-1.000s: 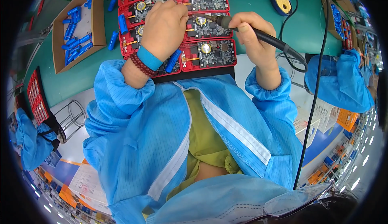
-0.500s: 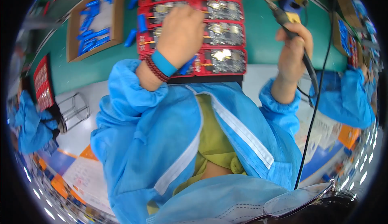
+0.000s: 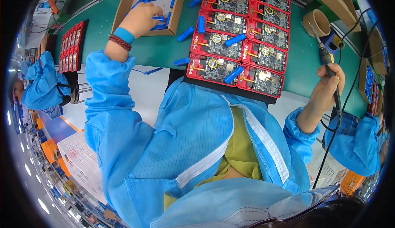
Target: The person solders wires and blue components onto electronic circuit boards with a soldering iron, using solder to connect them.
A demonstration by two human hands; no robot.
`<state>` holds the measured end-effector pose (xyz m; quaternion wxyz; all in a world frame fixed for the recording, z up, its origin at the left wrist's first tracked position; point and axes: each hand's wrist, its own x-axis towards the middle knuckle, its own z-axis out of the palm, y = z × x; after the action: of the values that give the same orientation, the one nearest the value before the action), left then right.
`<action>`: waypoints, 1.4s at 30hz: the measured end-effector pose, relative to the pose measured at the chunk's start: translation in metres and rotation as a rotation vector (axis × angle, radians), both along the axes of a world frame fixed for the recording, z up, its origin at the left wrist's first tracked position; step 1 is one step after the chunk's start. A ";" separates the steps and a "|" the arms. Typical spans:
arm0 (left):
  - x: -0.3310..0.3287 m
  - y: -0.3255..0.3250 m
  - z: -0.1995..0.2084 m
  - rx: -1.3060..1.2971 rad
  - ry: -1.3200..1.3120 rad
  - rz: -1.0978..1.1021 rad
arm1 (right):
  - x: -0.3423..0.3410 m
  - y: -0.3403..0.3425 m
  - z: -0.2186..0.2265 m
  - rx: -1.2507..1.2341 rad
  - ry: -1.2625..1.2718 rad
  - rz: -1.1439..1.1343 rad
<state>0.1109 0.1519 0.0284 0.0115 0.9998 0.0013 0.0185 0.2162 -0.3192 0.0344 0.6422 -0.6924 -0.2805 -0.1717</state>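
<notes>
Left hand: fingers curled down into the shallow cardboard tray at far left of the green bench, tips closing among the loose blue components; whether one piece is already pinched cannot be told, since the knuckles hide the tips. Right hand: fingers wrapped tight around the grip of the soldering iron, held off to the right with the tip pointing far and up, clear of the work, near its blue stand and a roll of tape. The red fixture of circuit boards lies centre, just beyond the person's chest, set on a black mat; several blue parts already rest on boards, e.g. one lying across the near row, and a few strays sit on the bench between tray and fixture. Judgement: the step is picking one blue part for a board. To do it well, take a single piece by its ends, not a clump; check orientation before carrying it right to the fixture; keep the iron parked away from sleeve and cord until the part is seated. Risk: the hot tip drifting toward the boards while attention is on the tray.
</notes>
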 end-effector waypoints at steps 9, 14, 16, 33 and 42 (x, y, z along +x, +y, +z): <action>0.012 0.013 -0.014 -0.029 -0.099 0.022 | -0.003 0.007 0.003 -0.023 -0.009 0.047; -0.002 -0.031 0.032 -1.382 -0.127 0.243 | -0.003 0.003 0.002 -0.022 0.010 0.002; -0.002 -0.076 0.043 -1.517 -0.033 0.172 | -0.008 0.011 0.002 0.017 0.044 0.012; 0.021 -0.234 0.014 -1.731 0.318 -0.021 | -0.027 0.073 0.006 -0.198 -0.135 0.213; 0.020 -0.238 0.015 -0.952 -0.254 -0.255 | -0.023 0.067 0.000 -0.320 -0.225 0.176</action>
<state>0.1313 -0.0862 0.0437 0.4682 0.8657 -0.1140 0.1359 0.1933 -0.2523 0.0349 0.5013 -0.7349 -0.4333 -0.1446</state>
